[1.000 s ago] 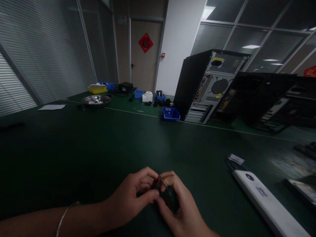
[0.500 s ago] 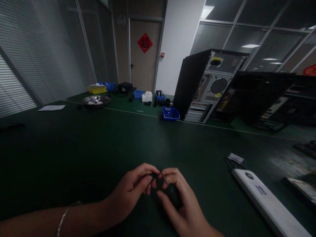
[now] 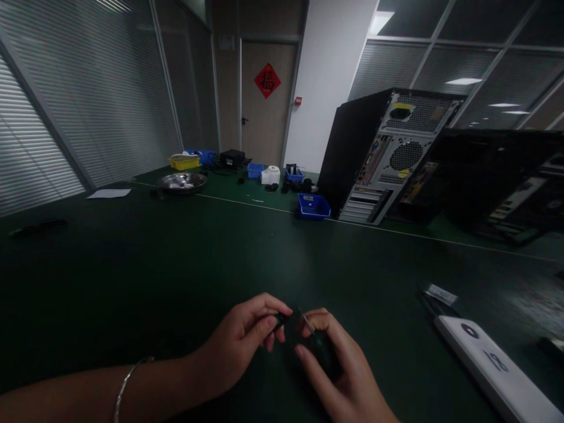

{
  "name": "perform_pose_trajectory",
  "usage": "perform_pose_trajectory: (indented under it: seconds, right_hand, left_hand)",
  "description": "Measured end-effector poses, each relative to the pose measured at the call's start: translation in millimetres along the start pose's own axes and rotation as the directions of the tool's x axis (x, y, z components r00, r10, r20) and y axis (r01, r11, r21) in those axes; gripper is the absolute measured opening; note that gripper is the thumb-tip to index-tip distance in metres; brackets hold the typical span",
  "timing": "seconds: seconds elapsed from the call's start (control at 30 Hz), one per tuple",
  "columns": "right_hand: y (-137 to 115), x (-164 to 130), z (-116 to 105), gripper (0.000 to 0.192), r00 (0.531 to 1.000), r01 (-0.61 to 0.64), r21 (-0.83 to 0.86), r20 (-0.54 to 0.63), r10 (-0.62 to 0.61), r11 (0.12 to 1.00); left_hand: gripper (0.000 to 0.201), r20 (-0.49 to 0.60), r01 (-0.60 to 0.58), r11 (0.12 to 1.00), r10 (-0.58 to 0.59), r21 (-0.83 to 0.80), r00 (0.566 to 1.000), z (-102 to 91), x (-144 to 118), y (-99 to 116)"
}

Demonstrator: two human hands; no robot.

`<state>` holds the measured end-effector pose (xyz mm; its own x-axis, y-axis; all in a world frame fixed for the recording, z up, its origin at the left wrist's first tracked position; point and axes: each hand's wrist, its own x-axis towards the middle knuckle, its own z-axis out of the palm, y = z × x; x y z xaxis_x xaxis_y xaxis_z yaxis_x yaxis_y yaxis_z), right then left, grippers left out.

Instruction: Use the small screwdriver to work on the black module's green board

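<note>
Pinching a small dark part (image 3: 286, 320) between thumb and fingertips, your left hand (image 3: 240, 343) holds it just above the green table (image 3: 176, 264). Your right hand (image 3: 339, 376) is wrapped around a dark-handled screwdriver (image 3: 318, 346), whose thin shaft runs up and left, tip at the part. Both sit low centre, well apart from the white case (image 3: 497, 370).

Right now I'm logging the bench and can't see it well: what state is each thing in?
Left hand: fingertips pinched on a small dark part.
Right hand: closed around a dark-handled tool, thin metal tip up.
Computer tower: upright, rear panel facing the camera.
Blue bin: upright on the green table.
Metal bowl: upright; contents unclear.
Door: shut.
White flat device: lying flat.
</note>
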<state>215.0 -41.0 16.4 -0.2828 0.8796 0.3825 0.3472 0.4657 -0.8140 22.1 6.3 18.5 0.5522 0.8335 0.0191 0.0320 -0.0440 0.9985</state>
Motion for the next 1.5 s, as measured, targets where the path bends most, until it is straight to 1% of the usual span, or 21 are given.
perform_pose_trajectory:
  seconds: [0.1,0.17,0.3,0.33,0.43,0.5,0.6,0.7,0.77,0.83,0.9,0.97,1.07,1.17,1.3,1.4,1.5]
  right_hand:
    - [0,1,-4,0.019,0.999,-0.033,-0.065,0.014,0.034,0.997]
    - [2,1,-5,0.021,0.999,-0.032,-0.103,0.013,0.033,0.994]
    - [9,-2,-5,0.036,1.0,0.029,-0.182,-0.001,-0.03,0.983]
    - [10,-3,-6,0.04,0.999,0.047,-0.196,0.003,-0.047,0.979]
    - [10,-3,-6,0.043,0.997,0.072,-0.192,0.031,-0.068,0.979]
    - [9,-1,-7,0.042,0.997,0.067,-0.165,0.057,-0.058,0.984]
    - [7,1,-7,0.042,0.994,0.045,-0.123,0.103,-0.032,0.991]
    - [7,2,-7,0.043,0.991,0.016,-0.094,0.137,-0.004,0.995]
    - [7,1,-7,0.043,0.988,-0.004,-0.1,0.151,0.019,0.995]
    - [8,1,-7,0.042,0.987,-0.016,-0.111,0.157,0.034,0.994]
    - [7,0,-7,0.041,0.987,-0.019,-0.115,0.156,0.037,0.993]
    - [6,0,-7,0.04,0.988,-0.02,-0.114,0.152,0.037,0.993]
    - [5,1,-7,0.042,0.989,-0.016,-0.089,0.143,0.029,0.996]
    - [5,1,-6,0.045,0.991,0.003,-0.048,0.137,0.004,0.999]
    - [7,0,-5,0.045,0.992,-0.015,-0.025,0.127,0.018,1.0]
    - [7,0,-5,0.045,0.993,-0.018,-0.023,0.12,0.02,1.0]
    - [6,1,-5,0.046,0.992,-0.006,-0.029,0.122,0.009,1.0]
  left_hand:
    - [0.026,-0.004,0.025,1.0,-0.025,-0.009,1.0,-4.7,3,-2]
    - [0.026,0.01,0.023,1.0,-0.023,0.01,1.0,-8.1,4,-3]
    - [0.028,0.046,-0.033,0.998,0.03,0.053,0.998,-12.7,5,-6]
    - [0.03,0.046,-0.029,0.998,0.026,0.055,0.999,-13.2,6,-6]
    - [0.031,0.025,0.019,1.0,-0.019,-0.015,1.0,-13.5,8,-8]
    - [0.026,0.021,0.034,0.997,-0.032,-0.067,0.999,-13.3,8,-9]
    - [0.02,0.032,0.038,0.997,-0.036,-0.061,0.999,-13.5,8,-10]
    - [0.022,0.015,0.001,1.0,-0.001,0.029,1.0,-14.7,7,-9]
    - [0.022,-0.001,-0.06,0.988,0.061,0.145,0.998,-15.7,7,-8]
    - [0.021,0.012,-0.131,0.959,0.132,0.253,0.991,-16.5,5,-5]
    - [0.02,0.042,-0.181,0.935,0.177,0.306,0.983,-17.1,4,-2]
    - [0.021,0.055,-0.18,0.931,0.171,0.318,0.984,-17.5,4,-1]
    - [0.02,0.039,-0.111,0.964,0.105,0.243,0.994,-17.0,3,-4]
    - [0.019,0.025,-0.044,0.995,0.042,0.087,0.999,-15.2,4,-8]
    - [0.018,0.031,0.025,0.996,-0.023,-0.081,0.999,-12.5,5,-10]
    - [0.017,0.012,0.031,0.993,-0.03,-0.113,0.999,-11.8,6,-10]
    - [0.018,-0.004,0.02,0.996,-0.02,-0.089,1.0,-12.4,6,-10]
